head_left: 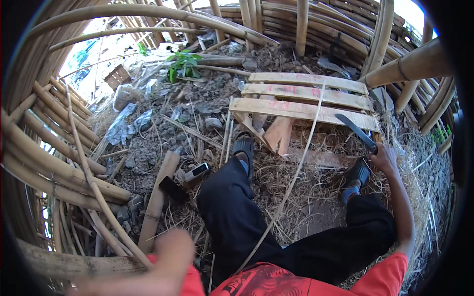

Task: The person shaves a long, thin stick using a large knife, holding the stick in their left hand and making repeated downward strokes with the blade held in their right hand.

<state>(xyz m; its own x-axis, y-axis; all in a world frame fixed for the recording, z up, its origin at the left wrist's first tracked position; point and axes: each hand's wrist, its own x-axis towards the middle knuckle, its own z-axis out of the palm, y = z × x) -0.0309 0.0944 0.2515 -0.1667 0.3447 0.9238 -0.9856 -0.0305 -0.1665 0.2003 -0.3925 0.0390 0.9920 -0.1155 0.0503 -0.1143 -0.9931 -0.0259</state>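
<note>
In my right hand (383,159), closed round its handle, is a long dark-bladed knife (356,132). The blade points up and left, over the near slat of a low wooden slatted bench (306,109). A thin pale bamboo strip (291,180) runs from my lap, between my legs, up across the slats; neither hand visibly touches it. At the lower left, my left arm (173,251) is bent and smeared by motion. Its fingers do not show clearly, so whether they hold anything is hidden.
Curved bamboo rails (64,167) close in the left side, and a thick bamboo pole (414,64) juts in at the right. A phone-like dark object (173,190) and a small silver-black device (197,171) lie left of my leg. Dry shavings (276,197) litter the ground.
</note>
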